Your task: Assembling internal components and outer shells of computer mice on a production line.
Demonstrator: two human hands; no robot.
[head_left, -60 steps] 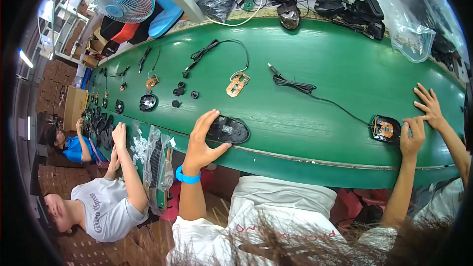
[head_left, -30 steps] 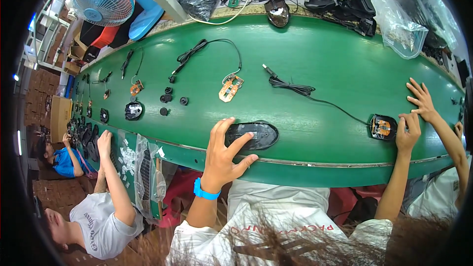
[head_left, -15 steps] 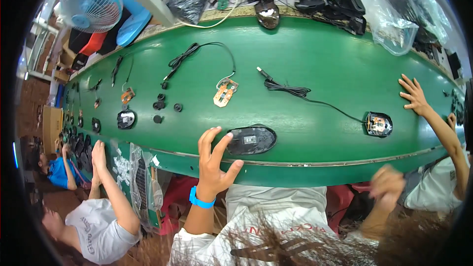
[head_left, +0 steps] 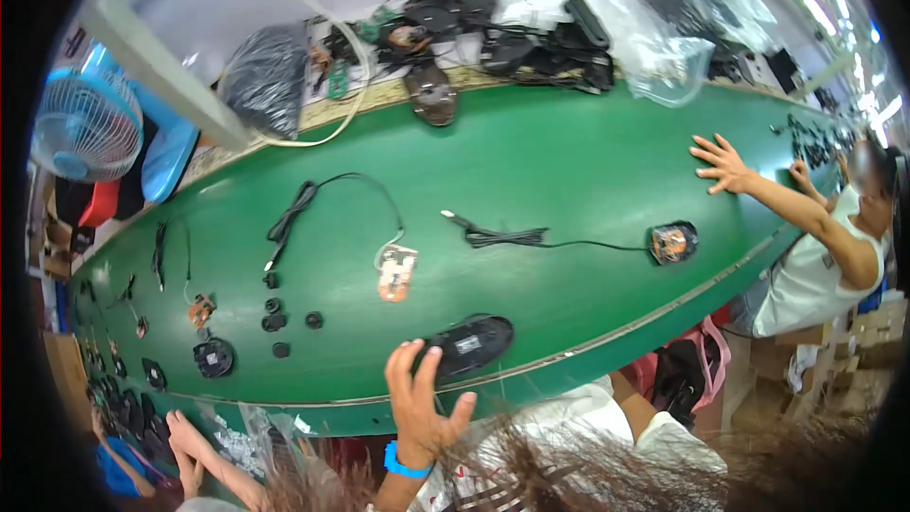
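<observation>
My left hand [head_left: 420, 405] hung open, fingers spread, at the near edge of the green belt [head_left: 569, 171], fingertips just beside one black mouse shell [head_left: 469, 338]. My right hand was out of view. Far of the shell, bare green ran wide. One circuit board [head_left: 396, 272] lay beyond; four small black wheels [head_left: 275, 320] sat left.

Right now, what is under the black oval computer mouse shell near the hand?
The black oval mouse shell lies flat on the green belt, just past the left hand's fingertips. Only green belt shows around it; anything beneath the shell itself is covered and cannot be seen.
</observation>
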